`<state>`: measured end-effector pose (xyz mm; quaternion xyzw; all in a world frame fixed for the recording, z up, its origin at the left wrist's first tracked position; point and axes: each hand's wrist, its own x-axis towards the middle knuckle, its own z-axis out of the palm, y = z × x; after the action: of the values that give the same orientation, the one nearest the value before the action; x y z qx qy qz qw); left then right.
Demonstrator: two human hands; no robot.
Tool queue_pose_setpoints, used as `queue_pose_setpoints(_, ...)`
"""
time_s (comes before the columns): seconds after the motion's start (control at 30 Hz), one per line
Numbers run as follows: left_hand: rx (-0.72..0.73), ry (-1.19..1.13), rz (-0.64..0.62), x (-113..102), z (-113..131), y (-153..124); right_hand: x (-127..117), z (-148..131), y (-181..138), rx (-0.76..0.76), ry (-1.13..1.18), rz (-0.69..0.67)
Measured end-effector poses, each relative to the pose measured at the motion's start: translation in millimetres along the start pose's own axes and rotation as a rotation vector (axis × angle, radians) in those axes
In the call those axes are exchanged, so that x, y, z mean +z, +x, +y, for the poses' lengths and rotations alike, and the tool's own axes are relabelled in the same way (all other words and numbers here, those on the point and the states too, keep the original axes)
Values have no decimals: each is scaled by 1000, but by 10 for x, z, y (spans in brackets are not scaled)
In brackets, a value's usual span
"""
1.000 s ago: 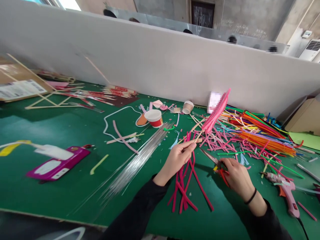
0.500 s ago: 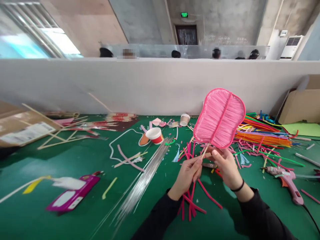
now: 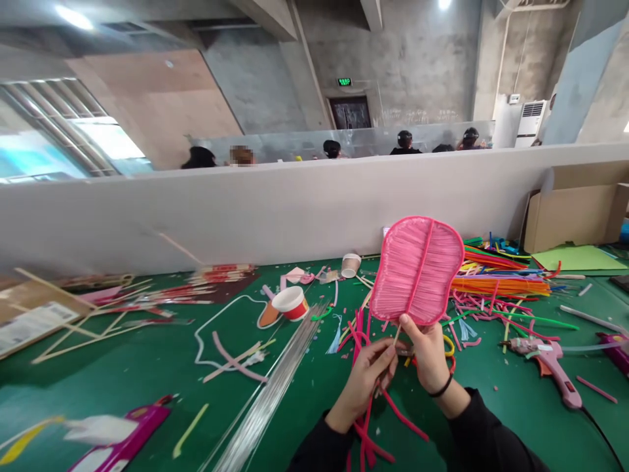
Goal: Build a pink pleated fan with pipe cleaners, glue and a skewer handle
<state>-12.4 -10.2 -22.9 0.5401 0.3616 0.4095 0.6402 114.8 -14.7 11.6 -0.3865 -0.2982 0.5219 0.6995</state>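
A pink hand fan (image 3: 417,272) with a fuzzy rim and a centre rib is held upright above the table. Its thin wooden stick handle runs down between my hands. My left hand (image 3: 368,377) is closed, pinching the lower part of the stick. At the fan's bottom edge, my right hand (image 3: 430,357) grips the fan with the thumb on its near face; the other fingers are hidden behind. Dark pink pipe cleaners (image 3: 366,432) lie on the table under my left hand. Scissors with yellow and red handles (image 3: 449,347) lie partly hidden behind my right hand.
On the green table (image 3: 162,367) lie a bundle of thin metal wires (image 3: 275,393), a paper cup (image 3: 289,303), and a pink glue gun (image 3: 548,364) at right. Colourful pipe cleaners (image 3: 496,282) are heaped behind the fan. A white partition (image 3: 246,216) stands along the back, with people beyond it.
The view has tilted up and turned slightly right, so the scene sits lower and further left. My right hand now grips the fan's bottom edge with its thumb up on the face.
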Motion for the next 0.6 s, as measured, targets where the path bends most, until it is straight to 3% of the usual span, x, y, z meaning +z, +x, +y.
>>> queue_pose_setpoints(0.13, 74, -38, 124, -77, 26, 31, -41, 81, -5, 101, 31, -242)
queue_pose_setpoints(0.2, 106, -40, 191, -109, 48, 50, -74, 110, -1, 101, 71, -297)
queue_pose_setpoints(0.37, 174, -3, 278, -148, 105, 91, -163, 139, 38, 165, 93, -267)
queue_pose_setpoints(0.6, 189, -70, 268, -111, 82, 133, -211, 110, 51, 199, 81, -273)
